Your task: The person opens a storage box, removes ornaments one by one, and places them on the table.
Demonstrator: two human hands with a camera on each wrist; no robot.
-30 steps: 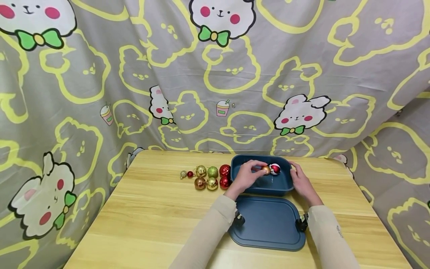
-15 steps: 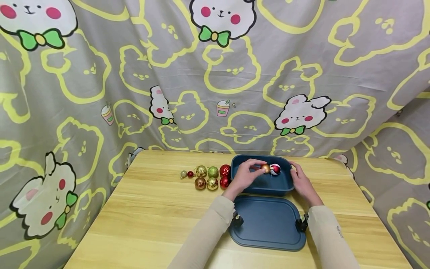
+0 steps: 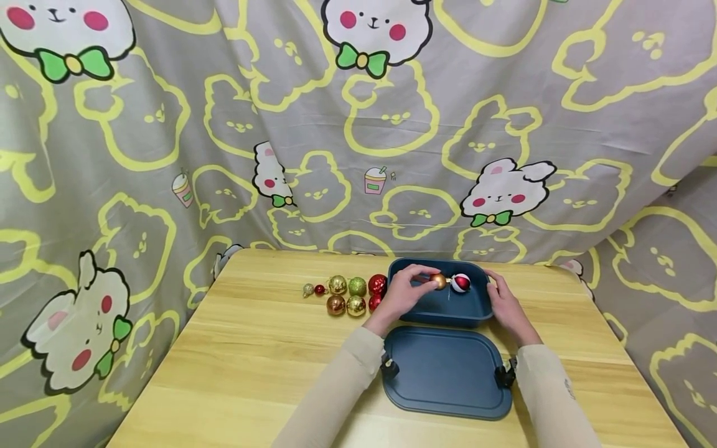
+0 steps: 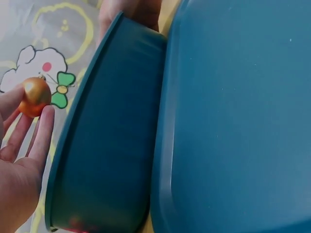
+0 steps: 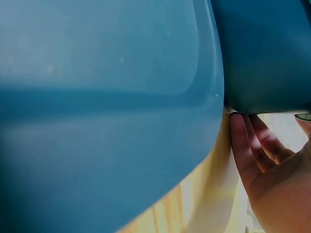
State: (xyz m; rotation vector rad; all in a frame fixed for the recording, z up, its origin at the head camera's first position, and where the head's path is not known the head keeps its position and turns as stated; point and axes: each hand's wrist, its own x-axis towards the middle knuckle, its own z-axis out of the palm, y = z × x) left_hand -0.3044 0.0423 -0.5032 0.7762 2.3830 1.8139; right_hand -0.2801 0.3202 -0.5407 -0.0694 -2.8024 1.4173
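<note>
We are working at a wooden table (image 3: 252, 348) with a dark blue box (image 3: 442, 308) set at its far side and the box's lid (image 3: 448, 379) lying flat just in front of it, nearer to us. We judge the lid is lying there to keep the box mouth open while staying within reach.

Left of the box, 8 ornament balls (image 3: 350, 294) are sitting in 2 short rows on the table, close together and just beside the box wall. We judge this grouping is keeping them from rolling and is putting them within easy reach of the left hand.

Our left hand (image 3: 404, 294) is reaching over the box's left rim and is pinching a small gold ball (image 3: 439, 281) between thumb and fingertips (image 4: 41, 128); the other fingers are lying loosely extended. The gold ball is hanging above the box interior, not yet resting on the floor. A red and white ball (image 3: 460, 283) is just beside it; we cannot tell whether the 2 are touching.

Our right hand (image 3: 504, 305) is resting against the box's right outer wall, fingers (image 5: 255, 145) straight and together, pressing lightly. We judge it is steadying the box. It is holding nothing.
</note>
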